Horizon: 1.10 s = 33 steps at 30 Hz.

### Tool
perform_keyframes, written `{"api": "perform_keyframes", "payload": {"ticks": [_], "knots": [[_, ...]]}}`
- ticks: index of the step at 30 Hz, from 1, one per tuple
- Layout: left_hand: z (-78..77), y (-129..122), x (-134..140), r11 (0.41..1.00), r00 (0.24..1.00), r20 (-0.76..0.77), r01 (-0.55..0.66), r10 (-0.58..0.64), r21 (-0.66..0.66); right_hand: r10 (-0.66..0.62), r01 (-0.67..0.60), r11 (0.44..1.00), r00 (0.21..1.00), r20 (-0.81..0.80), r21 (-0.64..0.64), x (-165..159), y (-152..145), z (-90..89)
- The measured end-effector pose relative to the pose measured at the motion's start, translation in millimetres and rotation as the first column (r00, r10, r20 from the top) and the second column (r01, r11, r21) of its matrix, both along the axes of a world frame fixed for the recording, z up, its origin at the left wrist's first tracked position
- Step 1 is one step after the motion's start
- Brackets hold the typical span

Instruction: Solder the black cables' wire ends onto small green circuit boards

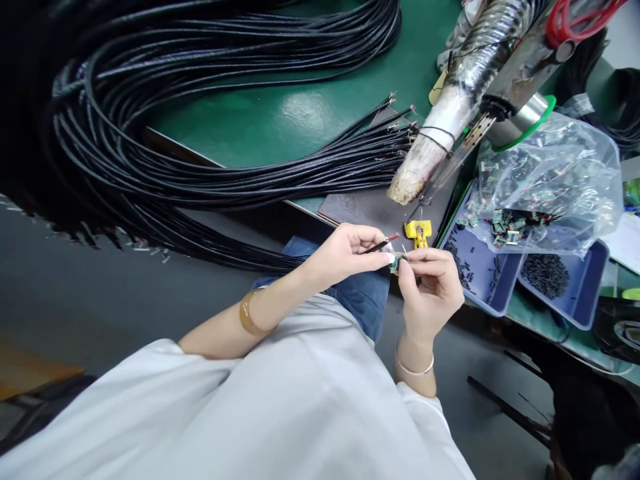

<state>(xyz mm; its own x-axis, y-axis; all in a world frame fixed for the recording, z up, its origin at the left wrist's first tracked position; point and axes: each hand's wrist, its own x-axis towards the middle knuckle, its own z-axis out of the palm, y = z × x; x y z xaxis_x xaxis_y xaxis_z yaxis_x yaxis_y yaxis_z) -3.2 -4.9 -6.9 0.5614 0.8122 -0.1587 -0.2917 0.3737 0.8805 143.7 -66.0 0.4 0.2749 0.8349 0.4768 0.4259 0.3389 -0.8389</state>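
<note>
My left hand [357, 252] is closed on a black cable [376, 247], whose stripped end shows a red wire and other thin wires. Its fingertips also touch one edge of a small green circuit board [398, 261]. From the other side, my right hand [433, 283] pinches the same board between thumb and fingers. The two hands almost meet above my lap, and their fingertips hide most of the board. Just beyond them a yellow clamp-like fixture [419, 231] stands at the edge of a dark board [360, 208].
Bundled black cables [240, 175] cover the left and middle of the green table [300, 113]. A foil-wrapped hose [425, 150] and a soldering iron [457, 157] slant down over the work spot. Rightward are a solder spool [523, 121], blue trays [505, 293] and a plastic bag [555, 173].
</note>
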Motion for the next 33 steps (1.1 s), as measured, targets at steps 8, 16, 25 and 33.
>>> {"api": "perform_keyframes", "payload": {"ticks": [8,16,25,33], "knots": [[-0.2,3,-2,0.985,0.996,0.044,0.078,-0.072,-0.155,0.128,-0.126,0.991,0.991,-0.047,0.052,5,-5,4.0],[6.2,-6,6,1.0,0.999,-0.033,-0.015,0.014,-0.006,-0.165,0.166,0.986,0.986,0.031,-0.028,19,2,8.9],[9.2,-8,6,0.998,0.997,-0.069,0.03,-0.026,0.059,0.097,-0.127,0.967,0.985,-0.139,-0.22,21,4,4.7],[4.5,-12,6,0.994,0.999,-0.038,-0.003,0.007,0.105,0.023,-0.016,0.997,0.996,0.083,-0.081,11,-1,4.1]]}}
